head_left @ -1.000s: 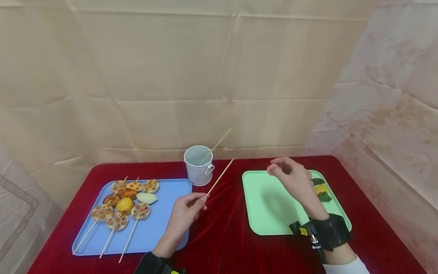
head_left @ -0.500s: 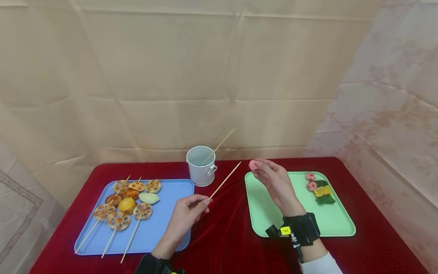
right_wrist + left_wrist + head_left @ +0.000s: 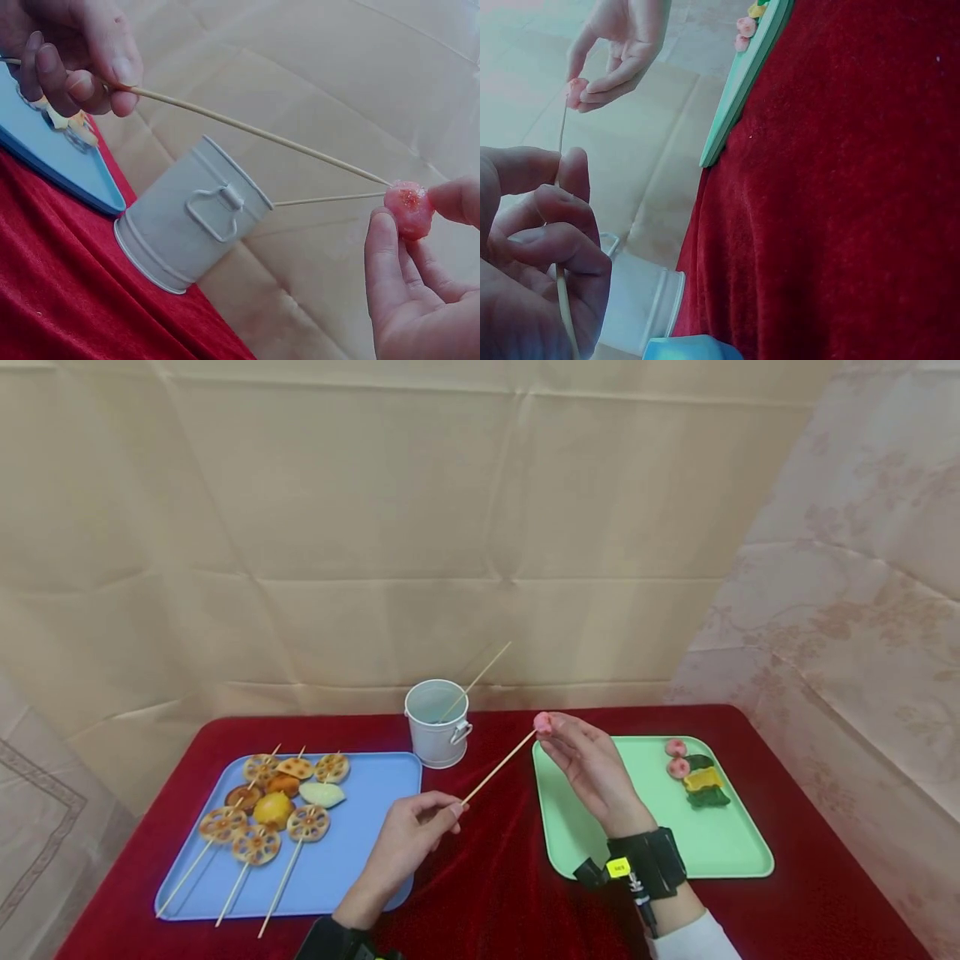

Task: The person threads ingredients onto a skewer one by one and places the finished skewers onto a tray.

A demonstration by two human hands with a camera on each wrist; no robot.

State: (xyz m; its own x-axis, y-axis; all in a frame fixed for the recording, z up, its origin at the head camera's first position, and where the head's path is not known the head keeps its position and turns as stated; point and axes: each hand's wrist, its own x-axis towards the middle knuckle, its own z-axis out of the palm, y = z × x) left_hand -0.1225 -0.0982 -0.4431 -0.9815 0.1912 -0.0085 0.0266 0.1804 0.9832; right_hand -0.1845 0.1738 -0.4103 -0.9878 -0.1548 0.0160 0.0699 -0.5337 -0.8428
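My left hand (image 3: 412, 839) pinches a thin wooden skewer (image 3: 498, 766) between thumb and fingers, its shaft slanting up to the right. In my right hand (image 3: 596, 772) a small pink ball-shaped food piece (image 3: 409, 209) is pinched between thumb and fingertips. The skewer's tip meets the side of the pink ball in the right wrist view. Below the right hand lies the green tray (image 3: 573, 839). On its right side sit two more pink balls (image 3: 677, 758), a yellow piece (image 3: 702, 779) and dark green pieces (image 3: 707, 797).
A blue tray (image 3: 367, 877) at left carries several skewered lotus root slices (image 3: 257, 844), a yellow ball (image 3: 273, 810) and a pale green piece (image 3: 322, 794). A white bucket (image 3: 437, 743) with one skewer (image 3: 487, 667) stands at the back on the red cloth (image 3: 487, 902).
My right hand has come left from the green tray's food with the pink ball, bringing it to the skewer's tip. The left hand has stayed nearly in place, the skewer tilting slightly lower.
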